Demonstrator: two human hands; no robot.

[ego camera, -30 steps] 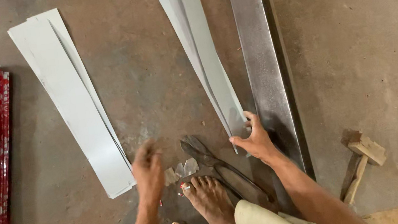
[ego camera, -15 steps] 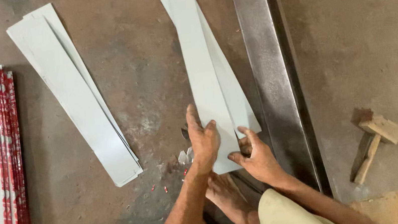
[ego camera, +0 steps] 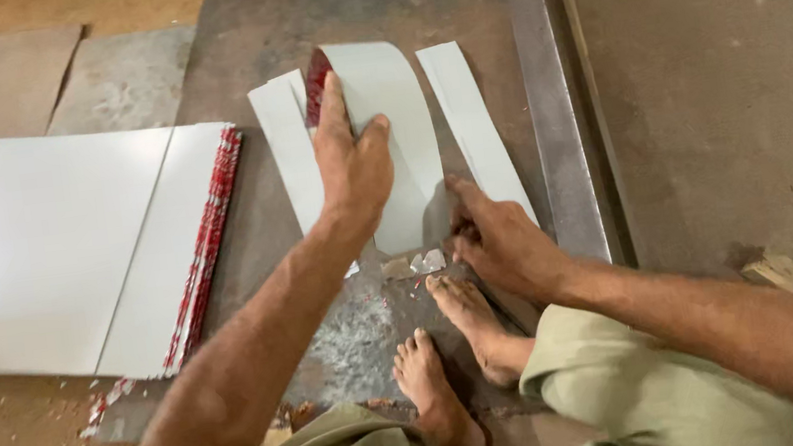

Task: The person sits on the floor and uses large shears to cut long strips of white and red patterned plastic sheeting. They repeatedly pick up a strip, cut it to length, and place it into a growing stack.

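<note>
The left hand (ego camera: 352, 163) lies flat and spread, pressing a curled grey sheet-metal strip (ego camera: 394, 122). The right hand (ego camera: 500, 241), fingers loosely bent, pins its lower end against the floor (ego camera: 700, 65).

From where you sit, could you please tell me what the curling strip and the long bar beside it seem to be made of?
The curling strip under the left hand looks like thin sheet metal, matte grey-white, its underside printed red; it bends without creasing. The long bar looks like bare steel: dull grey sheen, straight edges.
</note>
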